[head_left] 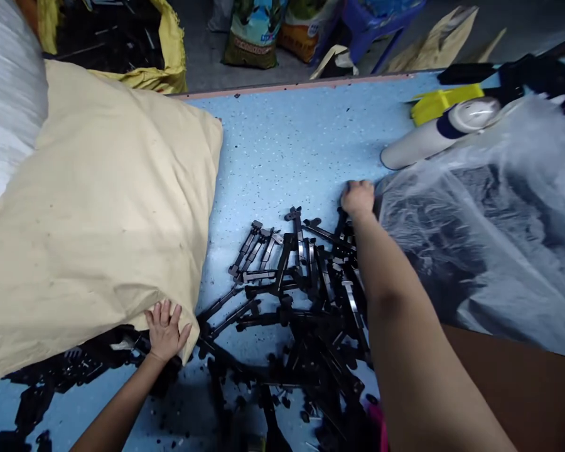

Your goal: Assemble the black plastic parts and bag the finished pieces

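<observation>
A pile of long black plastic parts (301,295) lies on the blue speckled table (282,144). My left hand (166,331) rests with spread fingers on the near corner of a large tan paper sack (94,207), holding nothing. My right hand (358,198) reaches far across the pile with fingers curled, at the edge of a clear plastic bag (489,226) full of dark parts. Whether it grips the bag or a part is hidden.
A white tube-shaped bottle (433,135) lies beside a yellow object (440,100) at the far right. A white sack (7,94) sits far left. Beyond the table stand a yellow-lined bag of black parts (117,37), printed bags (254,31) and a blue stool (371,22).
</observation>
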